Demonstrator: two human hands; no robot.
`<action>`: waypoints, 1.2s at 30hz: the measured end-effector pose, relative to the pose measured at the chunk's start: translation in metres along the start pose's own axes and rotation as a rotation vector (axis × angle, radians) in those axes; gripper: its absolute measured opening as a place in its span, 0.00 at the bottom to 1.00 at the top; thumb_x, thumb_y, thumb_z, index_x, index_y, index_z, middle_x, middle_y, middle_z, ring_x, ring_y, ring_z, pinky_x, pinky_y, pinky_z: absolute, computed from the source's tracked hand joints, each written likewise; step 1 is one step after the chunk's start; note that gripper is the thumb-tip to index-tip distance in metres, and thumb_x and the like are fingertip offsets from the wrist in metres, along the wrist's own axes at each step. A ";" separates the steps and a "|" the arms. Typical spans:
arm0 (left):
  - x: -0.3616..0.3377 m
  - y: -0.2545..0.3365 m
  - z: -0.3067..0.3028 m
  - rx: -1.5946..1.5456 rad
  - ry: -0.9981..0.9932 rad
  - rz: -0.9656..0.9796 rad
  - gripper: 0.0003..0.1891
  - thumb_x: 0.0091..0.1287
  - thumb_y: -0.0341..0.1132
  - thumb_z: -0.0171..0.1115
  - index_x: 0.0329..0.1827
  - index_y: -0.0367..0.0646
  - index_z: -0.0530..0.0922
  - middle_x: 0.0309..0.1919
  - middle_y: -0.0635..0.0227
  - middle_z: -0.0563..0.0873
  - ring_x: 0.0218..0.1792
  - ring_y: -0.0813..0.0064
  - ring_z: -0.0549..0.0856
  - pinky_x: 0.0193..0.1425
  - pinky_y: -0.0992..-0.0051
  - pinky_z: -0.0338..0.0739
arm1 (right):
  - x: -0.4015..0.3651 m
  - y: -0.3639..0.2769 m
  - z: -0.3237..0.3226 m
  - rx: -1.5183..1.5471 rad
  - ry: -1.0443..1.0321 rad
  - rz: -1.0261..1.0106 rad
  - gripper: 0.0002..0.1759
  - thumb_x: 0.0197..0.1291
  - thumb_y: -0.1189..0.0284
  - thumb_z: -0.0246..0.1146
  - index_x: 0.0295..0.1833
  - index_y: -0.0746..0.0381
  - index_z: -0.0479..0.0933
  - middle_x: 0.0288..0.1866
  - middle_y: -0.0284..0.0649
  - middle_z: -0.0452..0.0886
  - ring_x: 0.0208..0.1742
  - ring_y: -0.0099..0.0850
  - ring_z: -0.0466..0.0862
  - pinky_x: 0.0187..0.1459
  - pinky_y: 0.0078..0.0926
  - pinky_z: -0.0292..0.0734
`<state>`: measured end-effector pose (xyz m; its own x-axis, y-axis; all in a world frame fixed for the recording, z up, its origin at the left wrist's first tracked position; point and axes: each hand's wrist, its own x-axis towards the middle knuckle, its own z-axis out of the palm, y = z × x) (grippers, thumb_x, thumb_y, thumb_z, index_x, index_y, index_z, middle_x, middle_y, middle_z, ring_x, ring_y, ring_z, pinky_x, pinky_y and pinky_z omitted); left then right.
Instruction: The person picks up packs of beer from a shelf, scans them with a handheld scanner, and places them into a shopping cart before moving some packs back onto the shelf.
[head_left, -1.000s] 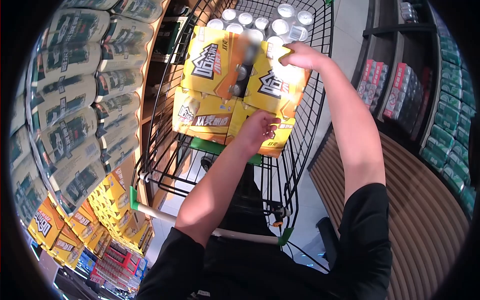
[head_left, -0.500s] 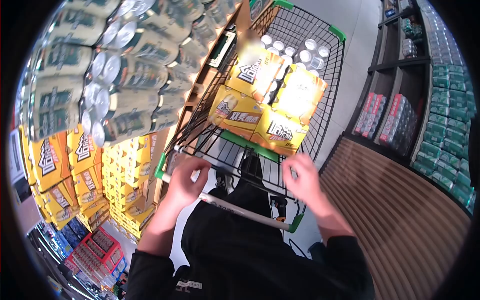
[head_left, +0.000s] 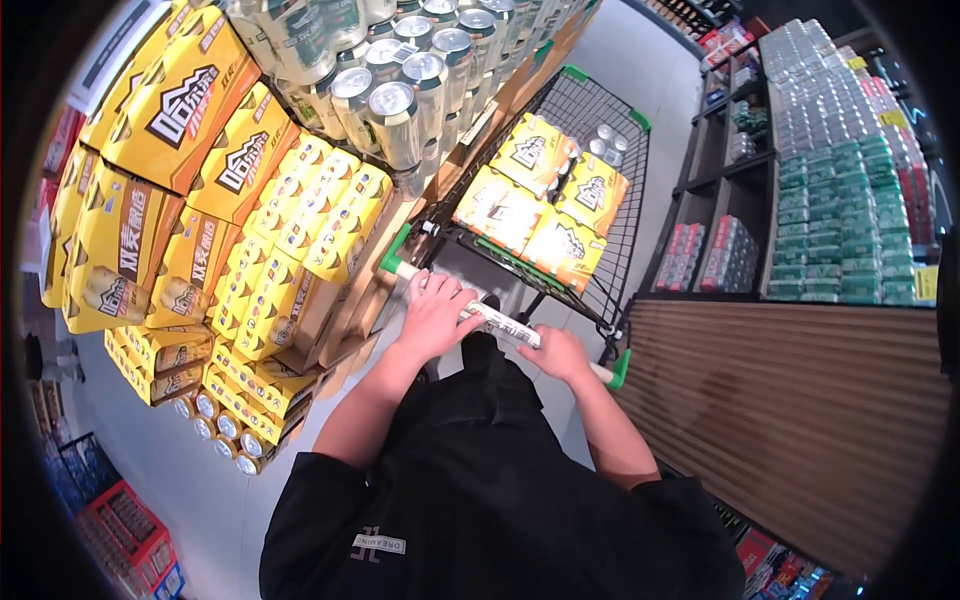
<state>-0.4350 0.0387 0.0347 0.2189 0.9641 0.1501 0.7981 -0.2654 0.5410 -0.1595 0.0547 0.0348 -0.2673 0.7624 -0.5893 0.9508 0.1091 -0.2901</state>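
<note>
A shopping cart (head_left: 640, 200) with green corners stands in front of me, its handle (head_left: 500, 325) crossing before my body. My left hand (head_left: 435, 308) lies wrapped over the left part of the handle. Round the right part is my right hand (head_left: 560, 352), its fingers curled on the bar. Several yellow boxes, among them a front box (head_left: 562, 250), rest in the cart's near half. Behind them are some cans (head_left: 608, 143).
Stacked yellow cartons (head_left: 180, 110) and tall rows of cans (head_left: 395, 105) stand on wooden pallets at the left. At the right are a dark shelf (head_left: 735, 180), green can packs (head_left: 840, 220) and a slatted wooden panel (head_left: 780, 400).
Both hands have come down onto the cart handle from above it. The view has shifted, showing more of the left-hand stacks, and the cart appears farther forward.
</note>
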 end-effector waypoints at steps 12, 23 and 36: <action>-0.034 -0.002 0.019 0.055 -0.078 0.070 0.22 0.68 0.61 0.66 0.44 0.50 0.85 0.44 0.63 0.83 0.57 0.60 0.77 0.76 0.50 0.59 | -0.041 -0.012 0.044 -0.205 0.333 0.123 0.18 0.59 0.53 0.70 0.40 0.57 0.82 0.36 0.52 0.89 0.42 0.56 0.89 0.47 0.56 0.84; -0.075 0.035 0.034 0.110 -0.043 0.125 0.21 0.71 0.59 0.63 0.45 0.50 0.83 0.45 0.64 0.81 0.56 0.59 0.77 0.73 0.49 0.60 | -0.082 0.016 0.072 -0.236 0.457 0.124 0.18 0.56 0.53 0.70 0.36 0.58 0.81 0.30 0.49 0.88 0.39 0.52 0.89 0.44 0.54 0.83; -0.061 0.042 0.019 0.175 -0.229 0.101 0.17 0.79 0.53 0.53 0.50 0.52 0.84 0.50 0.65 0.81 0.63 0.62 0.76 0.78 0.49 0.59 | -0.097 0.012 0.078 0.013 0.303 0.156 0.18 0.60 0.56 0.69 0.46 0.58 0.81 0.41 0.52 0.89 0.47 0.53 0.89 0.49 0.54 0.82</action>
<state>-0.4039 -0.0309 0.0327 0.4072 0.9133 -0.0051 0.8461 -0.3751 0.3787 -0.1345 -0.0672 0.0297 -0.0584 0.9244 -0.3770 0.9740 -0.0301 -0.2247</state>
